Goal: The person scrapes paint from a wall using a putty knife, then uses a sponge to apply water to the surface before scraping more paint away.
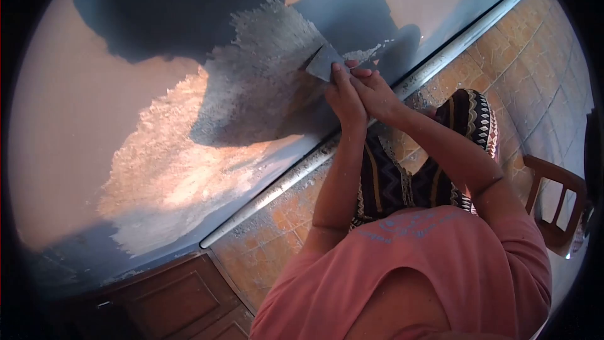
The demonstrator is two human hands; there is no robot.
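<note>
My left hand [346,99] is closed on a scraper [323,63] with a broad, flat grey blade, its thumb lying near the base of the blade. Pressed close beside it, my right hand [379,97] is also wrapped around the tool; the handle is hidden by the fingers. The blade lies against the wall [69,132], at the edge of a rough, pale patch [264,56] where the surface coat is gone. Smooth painted surface surrounds that patch, and shadows fall across both.
A pale rail-like strip [270,196] runs along the foot of the wall. Crumbs of debris lie beside it on the tiled floor [516,44]. At right stands a wooden chair [557,204]; a brown panelled wooden door [176,299] is at lower left.
</note>
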